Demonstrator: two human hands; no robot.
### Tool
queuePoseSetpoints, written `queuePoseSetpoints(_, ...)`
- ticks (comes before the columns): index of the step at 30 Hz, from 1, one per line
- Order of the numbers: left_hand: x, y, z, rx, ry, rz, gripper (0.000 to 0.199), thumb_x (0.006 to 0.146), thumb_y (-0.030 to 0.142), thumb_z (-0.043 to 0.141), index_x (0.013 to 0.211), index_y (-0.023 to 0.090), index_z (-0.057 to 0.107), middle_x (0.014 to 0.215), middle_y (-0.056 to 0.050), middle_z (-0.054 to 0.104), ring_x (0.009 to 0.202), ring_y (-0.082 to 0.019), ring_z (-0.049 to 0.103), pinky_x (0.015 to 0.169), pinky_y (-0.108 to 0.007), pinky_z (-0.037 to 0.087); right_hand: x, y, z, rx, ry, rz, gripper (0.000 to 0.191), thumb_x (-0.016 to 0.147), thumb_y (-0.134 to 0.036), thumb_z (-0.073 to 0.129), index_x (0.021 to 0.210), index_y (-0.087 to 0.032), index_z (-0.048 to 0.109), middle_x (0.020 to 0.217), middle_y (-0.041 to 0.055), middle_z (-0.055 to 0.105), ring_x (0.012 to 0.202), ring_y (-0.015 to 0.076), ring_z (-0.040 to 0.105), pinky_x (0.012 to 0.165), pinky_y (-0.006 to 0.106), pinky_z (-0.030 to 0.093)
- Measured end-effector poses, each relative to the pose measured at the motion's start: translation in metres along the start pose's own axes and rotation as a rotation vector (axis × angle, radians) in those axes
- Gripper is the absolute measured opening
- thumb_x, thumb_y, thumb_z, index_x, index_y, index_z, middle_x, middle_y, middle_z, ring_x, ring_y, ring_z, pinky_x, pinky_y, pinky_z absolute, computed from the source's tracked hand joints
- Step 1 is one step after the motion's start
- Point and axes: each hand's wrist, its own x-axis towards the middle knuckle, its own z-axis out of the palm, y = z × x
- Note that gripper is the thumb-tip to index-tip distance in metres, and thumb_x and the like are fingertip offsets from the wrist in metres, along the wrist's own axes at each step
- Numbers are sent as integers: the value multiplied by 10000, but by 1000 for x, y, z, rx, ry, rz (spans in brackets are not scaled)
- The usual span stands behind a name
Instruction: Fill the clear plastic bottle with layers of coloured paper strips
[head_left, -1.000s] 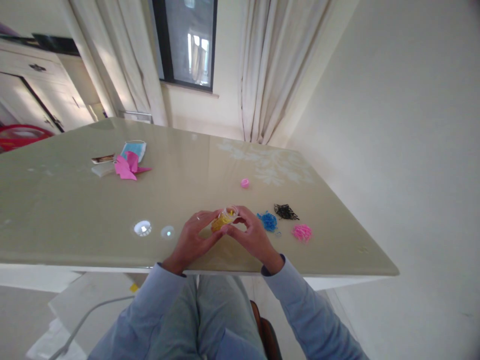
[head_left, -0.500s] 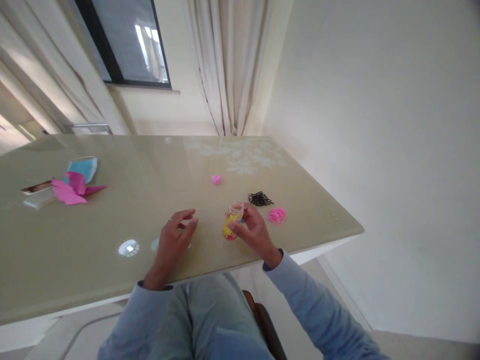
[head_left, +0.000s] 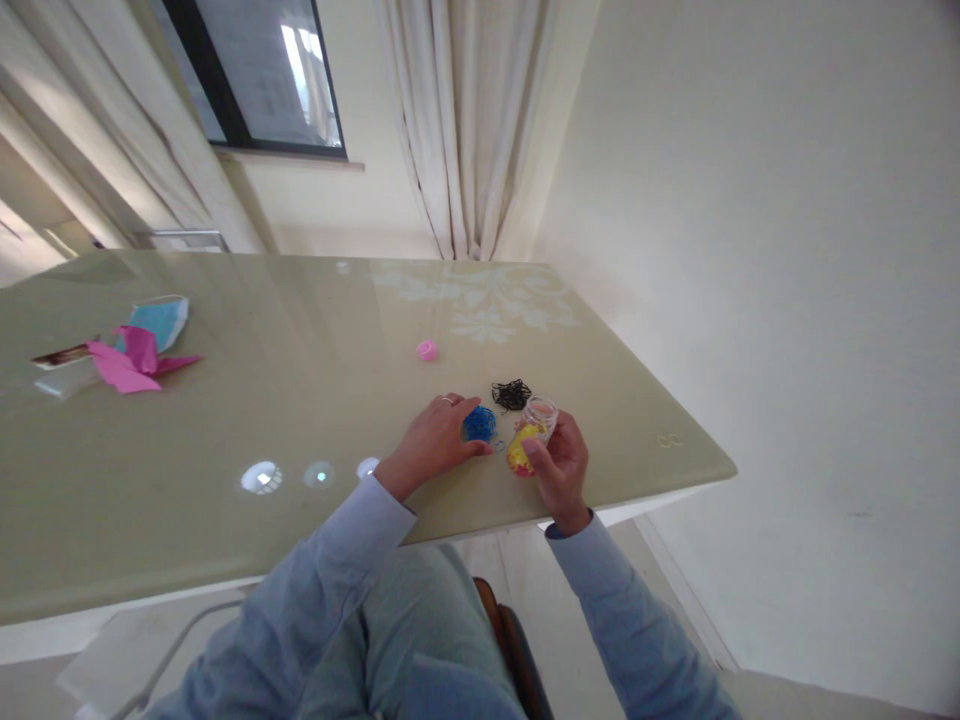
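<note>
My right hand (head_left: 564, 465) is closed round a small clear jar (head_left: 532, 435). Yellow and red bits lie in the jar, and its mouth has no lid on it. Beside it, my left hand (head_left: 439, 440) rests low at the table, thumb and fingers apart on either side of a pile of blue rubber bands (head_left: 480, 424). Whether its fingertips press on the bands I cannot tell. Just beyond the blue pile lies a heap of thin black bands (head_left: 511, 394). The pink bands are mostly hidden by the jar and my right hand.
A round pink cap (head_left: 427, 350) sits farther back on the glossy table (head_left: 300, 560). At the far left lie a blue face mask (head_left: 163, 322) and a folded pink paper piece (head_left: 135, 365). The table's right edge runs close to a pale wall (head_left: 787, 300).
My left hand has moved right, over to the blue bands. My right hand has carried the jar to the right, which uncovers the blue pile and hides the pink one.
</note>
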Motion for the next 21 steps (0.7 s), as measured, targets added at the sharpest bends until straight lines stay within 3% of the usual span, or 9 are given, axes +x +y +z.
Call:
queuePoseSetpoints(4,9,7,-2,60,-55,-37,502,801,413,770,1229,166,678,1143,-157,675,1069,-320,630,941,-420,510,-2,2,0,-40,91,9,327,855,-428,705,1089,-211,629,921,57,657,794,196,627,735,344,533)
queuePoseSetpoints(8,13,11,-4,68,-85,-35,327,855,353,712,1138,191,715,1072,-125,678,1016,-282,641,896,-374,510,-5,4,1,-107,32,-25,317,859,-377,701,1127,-222,636,967,61,671,841,211,637,770,357,529)
queuePoseSetpoints(14,10,12,-7,48,-81,-30,249,901,274,636,1131,219,714,1063,-90,690,1025,-257,644,883,-346,505,-9,4,-2,-219,-89,-142,290,846,-328,702,1112,-217,664,984,71,682,884,231,640,803,369,524)
queuePoseSetpoints(21,9,9,-9,26,-62,-33,238,931,238,589,1129,202,718,1082,-93,707,1033,-243,654,913,-343,499,-10,6,-4,-250,-72,-112,297,860,-341,679,1125,-207,664,958,72,676,849,229,647,772,369,540)
